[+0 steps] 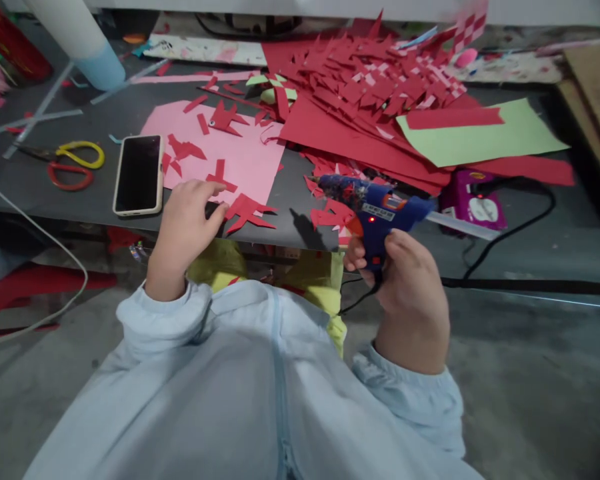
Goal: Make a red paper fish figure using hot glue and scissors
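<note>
My right hand (413,280) is wrapped round the handle of a blue glue gun (385,217), whose nozzle points left above red paper scraps. A small red light shows on its body. My left hand (187,223) rests at the table's front edge with thumb and index finger apart, nothing visible between them. Right beside its fingertips lies a red cut-paper shape (250,212). Behind the fingers, a red paper cross (221,176) sits on pink paper (255,163). Another red shape with a small eye (226,120) lies farther back on the pink sheet.
Left of my left hand are a phone (139,175) and scissors (75,165). A large pile of red paper pieces (365,77) fills the back, with green paper (480,140) beside it. A purple box (473,200) and black cable (525,233) lie at right.
</note>
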The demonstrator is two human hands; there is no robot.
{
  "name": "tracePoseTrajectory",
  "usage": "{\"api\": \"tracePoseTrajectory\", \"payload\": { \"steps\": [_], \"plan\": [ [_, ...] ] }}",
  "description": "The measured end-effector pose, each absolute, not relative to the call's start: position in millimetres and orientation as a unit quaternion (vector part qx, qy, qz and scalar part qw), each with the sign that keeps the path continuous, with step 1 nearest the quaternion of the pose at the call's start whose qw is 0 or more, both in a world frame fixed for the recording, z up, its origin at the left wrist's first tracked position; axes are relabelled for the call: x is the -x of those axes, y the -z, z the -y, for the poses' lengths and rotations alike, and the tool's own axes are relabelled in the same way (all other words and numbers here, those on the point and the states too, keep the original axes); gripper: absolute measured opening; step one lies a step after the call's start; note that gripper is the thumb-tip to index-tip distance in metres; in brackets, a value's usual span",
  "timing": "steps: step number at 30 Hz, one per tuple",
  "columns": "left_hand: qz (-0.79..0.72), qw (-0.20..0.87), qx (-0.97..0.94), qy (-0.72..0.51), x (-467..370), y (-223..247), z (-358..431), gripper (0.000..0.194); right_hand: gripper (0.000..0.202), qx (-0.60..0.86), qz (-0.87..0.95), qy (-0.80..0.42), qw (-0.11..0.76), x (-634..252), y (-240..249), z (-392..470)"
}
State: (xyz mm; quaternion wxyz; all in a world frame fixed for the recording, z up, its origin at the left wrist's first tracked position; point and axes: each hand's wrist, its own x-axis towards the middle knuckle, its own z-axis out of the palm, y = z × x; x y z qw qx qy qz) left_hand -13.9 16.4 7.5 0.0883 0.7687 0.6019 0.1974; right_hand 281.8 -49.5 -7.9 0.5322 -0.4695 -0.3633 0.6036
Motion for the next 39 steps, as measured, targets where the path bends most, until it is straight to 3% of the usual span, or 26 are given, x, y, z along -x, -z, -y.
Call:
{"api": "tracePoseTrajectory", "payload": {
  "steps": [8, 14, 20, 27, 39],
  "plan": [
    [-0.502, 0.109, -0.843, -0.160, 21.5, 0.3, 3.1, 0.033, 0.028, 0.519, 0.442, -0.546, 0.487, -276.6, 20.5, 47.5],
    [-0.482, 0.109, -0.854, -0.163, 23.8, 4.1, -0.8, 0.022, 0.032, 0.539, 0.448, -0.564, 0.436, -273.2, 19.8, 50.5],
    [-0.501, 0.134, -0.831, -0.199, 18.7, 7.6, -3.8, 0.025, 0.032, 0.561, 0.418, -0.588, 0.405, -269.1, 15.3, 49.7],
    [-0.539, 0.170, -0.785, -0.252, 3.0, 0.9, -7.3, 0.023, 0.012, 0.576, 0.377, -0.601, 0.406, -265.1, 12.9, 48.5],
    [-0.549, 0.174, -0.793, -0.199, -4.7, 5.9, -35.2, 0.017, 0.014, 0.562, 0.424, -0.609, 0.365, -253.6, 12.2, 56.7]
  ]
}}
